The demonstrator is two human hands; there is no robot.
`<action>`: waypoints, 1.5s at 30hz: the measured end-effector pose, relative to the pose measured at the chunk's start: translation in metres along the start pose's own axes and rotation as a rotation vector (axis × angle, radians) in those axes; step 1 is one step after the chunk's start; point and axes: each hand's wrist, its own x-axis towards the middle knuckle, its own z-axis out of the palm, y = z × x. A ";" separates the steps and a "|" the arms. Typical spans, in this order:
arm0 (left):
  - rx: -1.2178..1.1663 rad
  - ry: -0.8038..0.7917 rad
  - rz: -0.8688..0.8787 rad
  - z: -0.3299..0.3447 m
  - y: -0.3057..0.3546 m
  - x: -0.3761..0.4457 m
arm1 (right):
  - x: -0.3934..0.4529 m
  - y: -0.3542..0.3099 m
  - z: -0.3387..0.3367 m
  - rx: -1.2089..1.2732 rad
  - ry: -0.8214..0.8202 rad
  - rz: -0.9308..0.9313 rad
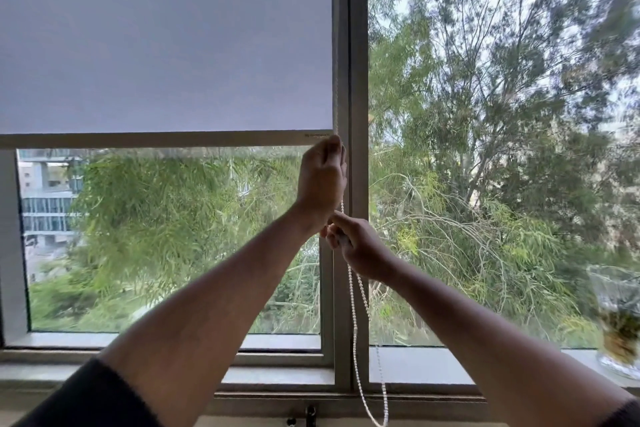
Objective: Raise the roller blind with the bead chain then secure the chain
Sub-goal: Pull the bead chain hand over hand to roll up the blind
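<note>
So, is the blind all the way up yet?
No, the blind's bottom edge hangs about halfway down the window, with both hands gripping the chain.

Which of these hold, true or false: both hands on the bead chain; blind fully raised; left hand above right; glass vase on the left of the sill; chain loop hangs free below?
1. Both hands grip the bead chain. True.
2. The roller blind is fully raised. False: it covers the upper part of the window.
3. The left hand is above the right hand. True.
4. The glass vase stands on the left of the sill. False: far right.
5. The chain loop hangs free below the hands. True.
</note>
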 end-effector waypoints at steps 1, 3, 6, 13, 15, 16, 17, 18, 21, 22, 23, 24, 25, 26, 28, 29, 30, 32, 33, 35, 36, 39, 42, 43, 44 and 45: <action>-0.002 -0.001 0.008 0.001 -0.003 -0.004 | 0.002 0.000 -0.008 0.011 -0.032 0.023; 0.009 0.007 0.017 0.003 -0.010 -0.007 | 0.013 -0.005 -0.026 0.127 -0.028 0.109; 0.032 0.023 0.011 0.011 -0.026 -0.011 | 0.042 -0.026 -0.057 0.456 0.079 0.194; 0.059 -0.006 -0.015 0.026 -0.065 -0.025 | 0.093 -0.079 -0.098 0.772 0.253 0.175; 0.084 -0.031 0.010 0.022 -0.068 -0.022 | 0.093 -0.077 -0.090 0.641 0.309 0.141; 0.090 -0.059 0.009 0.020 -0.069 -0.021 | 0.092 -0.075 -0.087 0.611 0.338 0.118; 0.087 -0.091 -0.014 0.017 -0.069 -0.019 | 0.091 -0.074 -0.086 0.582 0.361 0.091; 0.075 -0.123 -0.045 0.013 -0.069 -0.017 | 0.091 -0.074 -0.085 0.550 0.371 0.067; 0.075 -0.111 -0.087 -0.004 -0.065 -0.004 | 0.090 -0.072 -0.082 0.425 0.367 0.003; 0.081 -0.077 -0.090 -0.010 -0.061 0.003 | 0.090 -0.070 -0.079 0.382 0.366 -0.003; 0.087 -0.043 -0.091 -0.015 -0.056 0.010 | 0.089 -0.068 -0.077 0.337 0.364 -0.005; 0.080 -0.016 -0.090 -0.019 -0.050 0.019 | 0.089 -0.065 -0.074 0.291 0.362 -0.004; 0.065 0.001 -0.083 -0.022 -0.043 0.027 | 0.088 -0.063 -0.071 0.253 0.362 -0.008; 0.050 0.006 -0.071 -0.024 -0.036 0.035 | 0.086 -0.062 -0.068 0.238 0.358 -0.017; 0.037 -0.019 -0.032 -0.024 -0.020 0.048 | 0.082 -0.061 -0.061 0.278 0.332 -0.038; 0.046 -0.036 -0.015 -0.024 -0.014 0.052 | 0.080 -0.061 -0.058 0.304 0.320 -0.053; 0.065 -0.047 0.001 -0.022 -0.007 0.056 | 0.078 -0.061 -0.054 0.314 0.314 -0.068; 0.083 -0.055 0.034 -0.018 0.005 0.060 | 0.075 -0.058 -0.045 0.282 0.304 -0.073; 0.072 -0.051 0.050 -0.015 0.010 0.062 | 0.075 -0.055 -0.041 0.266 0.302 -0.065; 0.052 -0.032 0.061 -0.008 0.021 0.064 | 0.074 -0.049 -0.034 0.300 0.295 -0.030; 0.041 -0.023 0.054 -0.005 0.026 0.065 | 0.074 -0.046 -0.032 0.325 0.296 -0.014; -0.040 -0.012 -0.008 -0.001 0.035 0.067 | 0.072 -0.036 -0.033 0.309 0.305 -0.006; -0.111 -0.024 -0.104 -0.002 0.041 0.071 | 0.066 -0.024 -0.032 0.212 0.294 -0.043; -0.132 -0.029 -0.128 -0.003 0.043 0.071 | 0.062 -0.021 -0.030 0.168 0.287 -0.064; -0.141 -0.028 -0.145 -0.003 0.043 0.071 | 0.058 -0.017 -0.027 0.125 0.275 -0.084; -0.127 -0.020 -0.151 -0.004 0.042 0.071 | 0.054 -0.014 -0.024 0.088 0.259 -0.099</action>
